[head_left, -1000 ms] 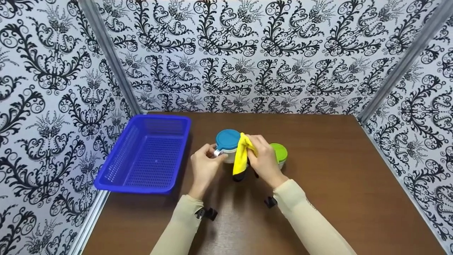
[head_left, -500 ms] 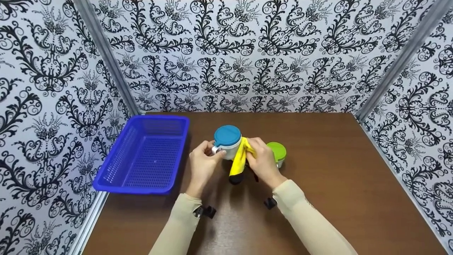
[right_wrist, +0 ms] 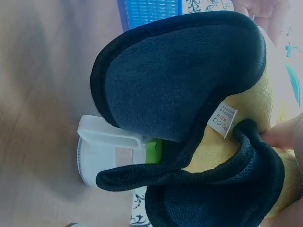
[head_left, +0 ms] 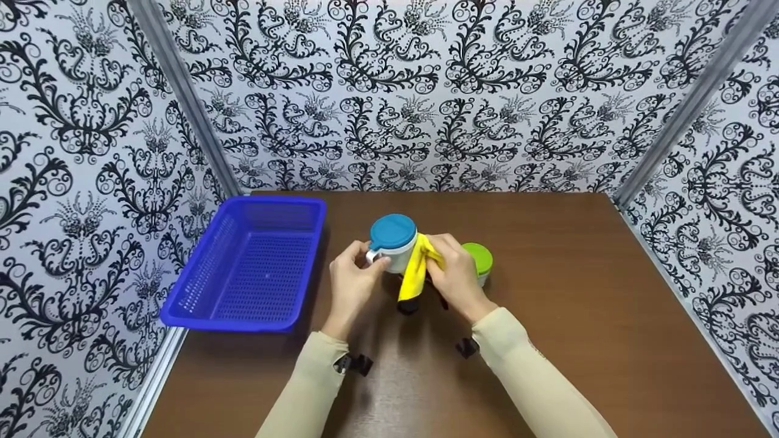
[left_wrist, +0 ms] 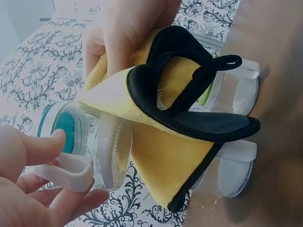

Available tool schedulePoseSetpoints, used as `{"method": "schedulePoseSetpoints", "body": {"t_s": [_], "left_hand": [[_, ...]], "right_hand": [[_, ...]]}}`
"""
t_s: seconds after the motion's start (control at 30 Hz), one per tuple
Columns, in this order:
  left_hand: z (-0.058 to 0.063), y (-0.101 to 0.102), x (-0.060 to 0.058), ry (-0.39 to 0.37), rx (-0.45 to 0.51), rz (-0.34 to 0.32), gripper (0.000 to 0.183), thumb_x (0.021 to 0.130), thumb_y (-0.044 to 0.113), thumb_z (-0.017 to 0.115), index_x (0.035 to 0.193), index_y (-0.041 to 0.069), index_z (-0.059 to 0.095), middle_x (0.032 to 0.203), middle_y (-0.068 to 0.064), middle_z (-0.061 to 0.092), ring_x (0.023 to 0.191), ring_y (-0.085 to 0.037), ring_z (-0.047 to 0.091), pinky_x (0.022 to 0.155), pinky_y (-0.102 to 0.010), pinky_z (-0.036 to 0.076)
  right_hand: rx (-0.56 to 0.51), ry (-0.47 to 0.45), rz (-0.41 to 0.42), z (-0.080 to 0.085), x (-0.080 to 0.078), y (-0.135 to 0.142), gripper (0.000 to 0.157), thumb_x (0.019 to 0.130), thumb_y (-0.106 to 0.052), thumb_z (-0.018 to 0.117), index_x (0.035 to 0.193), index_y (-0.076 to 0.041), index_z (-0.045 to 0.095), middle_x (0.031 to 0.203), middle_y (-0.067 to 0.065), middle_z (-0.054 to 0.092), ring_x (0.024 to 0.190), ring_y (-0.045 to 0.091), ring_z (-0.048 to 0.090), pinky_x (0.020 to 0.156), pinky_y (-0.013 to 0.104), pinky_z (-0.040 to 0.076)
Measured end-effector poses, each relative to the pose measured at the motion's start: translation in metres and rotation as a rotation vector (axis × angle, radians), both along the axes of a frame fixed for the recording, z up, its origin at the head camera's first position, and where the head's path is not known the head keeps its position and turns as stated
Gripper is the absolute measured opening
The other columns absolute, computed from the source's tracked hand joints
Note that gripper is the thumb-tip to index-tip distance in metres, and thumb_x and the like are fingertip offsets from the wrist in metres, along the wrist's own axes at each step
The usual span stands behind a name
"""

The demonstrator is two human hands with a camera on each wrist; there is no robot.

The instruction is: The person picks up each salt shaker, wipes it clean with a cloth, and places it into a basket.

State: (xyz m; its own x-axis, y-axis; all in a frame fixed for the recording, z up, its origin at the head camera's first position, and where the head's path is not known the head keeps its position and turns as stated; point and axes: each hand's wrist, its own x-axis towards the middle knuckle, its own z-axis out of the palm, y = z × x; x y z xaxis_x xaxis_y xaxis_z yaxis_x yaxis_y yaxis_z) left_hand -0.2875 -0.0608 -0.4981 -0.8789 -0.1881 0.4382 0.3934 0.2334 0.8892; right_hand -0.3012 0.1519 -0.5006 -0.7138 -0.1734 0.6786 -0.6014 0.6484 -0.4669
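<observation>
A lidded jar (head_left: 398, 260) with a blue lid (head_left: 393, 231) and a white handle is up off the table, slightly tilted. The left hand (head_left: 353, 280) pinches its handle (left_wrist: 66, 175) between thumb and fingers. Bunched in the right hand (head_left: 454, 275) is a yellow cloth (head_left: 415, 274) with black edging, pressed against the jar's right side. Its dark underside and a small white label (right_wrist: 222, 118) show in the right wrist view. A green-lidded jar (head_left: 479, 258) stands just beyond the right hand, partly hidden by it.
To the left on the brown table (head_left: 566, 316) sits a blue perforated basket (head_left: 243, 325). Another white-handled jar (left_wrist: 233, 172) stands behind the cloth in the left wrist view. Patterned walls (head_left: 395, 134) enclose the table at the back and sides.
The jar has risen a little, showing more of its side below the lid. The cloth shifted slightly down along the jar, then a bit back up and right. Both hands keep their grips.
</observation>
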Motion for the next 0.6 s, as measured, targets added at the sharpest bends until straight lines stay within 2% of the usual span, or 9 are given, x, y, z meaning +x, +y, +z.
{"method": "schedulePoseSetpoints", "body": {"t_s": [0.13, 0.4, 0.6], "left_hand": [[-0.001, -0.001, 0.000, -0.003, -0.008, 0.011, 0.028, 0.073, 0.006, 0.089, 0.077, 0.008, 0.061, 0.088, -0.003, 0.073, 0.076, -0.016, 0.066, 0.066, -0.030, 0.055], [0.002, -0.002, 0.002, -0.026, -0.007, 0.011, 0.033, 0.070, 0.005, 0.090, 0.071, 0.008, 0.057, 0.100, -0.011, 0.075, 0.083, -0.019, 0.070, 0.066, -0.029, 0.058], [0.000, -0.003, 0.004, -0.022, -0.023, -0.012, 0.034, 0.070, 0.006, 0.091, 0.071, 0.008, 0.057, 0.095, -0.008, 0.075, 0.082, -0.017, 0.069, 0.066, -0.028, 0.057]], "right_hand": [[-0.010, 0.004, 0.013, 0.005, 0.000, 0.000, 0.037, 0.087, 0.002, 0.071, 0.122, -0.008, 0.071, 0.111, 0.005, 0.066, 0.099, 0.019, 0.065, 0.088, 0.036, 0.054], [-0.038, 0.070, 0.055, 0.018, -0.002, 0.000, 0.037, 0.086, 0.002, 0.071, 0.120, -0.011, 0.071, 0.111, 0.002, 0.067, 0.101, 0.018, 0.065, 0.090, 0.036, 0.053], [-0.049, 0.077, 0.089, 0.024, -0.003, 0.002, 0.035, 0.090, -0.002, 0.072, 0.123, -0.014, 0.071, 0.114, 0.001, 0.067, 0.105, 0.018, 0.065, 0.093, 0.035, 0.052]]}}
